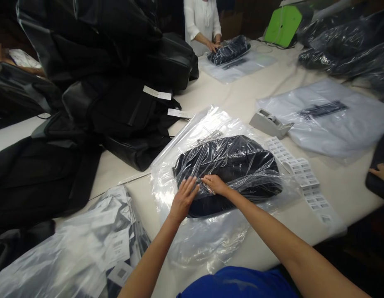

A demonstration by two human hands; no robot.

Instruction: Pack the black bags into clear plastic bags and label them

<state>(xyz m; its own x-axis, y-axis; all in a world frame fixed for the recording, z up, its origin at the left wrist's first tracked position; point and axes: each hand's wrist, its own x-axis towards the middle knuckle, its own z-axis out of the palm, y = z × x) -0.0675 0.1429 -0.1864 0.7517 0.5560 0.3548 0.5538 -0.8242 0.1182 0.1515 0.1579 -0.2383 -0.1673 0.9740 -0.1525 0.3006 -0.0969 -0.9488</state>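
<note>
In front of me a black bag [232, 163] lies on the table inside a clear plastic bag [207, 236], whose film spreads past it on every side. Fingers outstretched, my left hand [183, 199] rests flat on the film at the near left end of the black bag. Just beside it, my right hand [215, 184] is closed, pinching a gathered fold of the plastic over the black bag's front. A strip of white printed labels [305, 178] touches the film's right side, and a grey tape dispenser [270, 123] stands behind it.
Black backpacks [117, 103] with paper tags are piled at left. A plastic sack of printed tags [86, 244] sits at the near left. More clear bags [331, 124] lie at right. A co-worker [202, 25] handles a wrapped bag across the table; another person's hand [381, 172] shows at the right edge.
</note>
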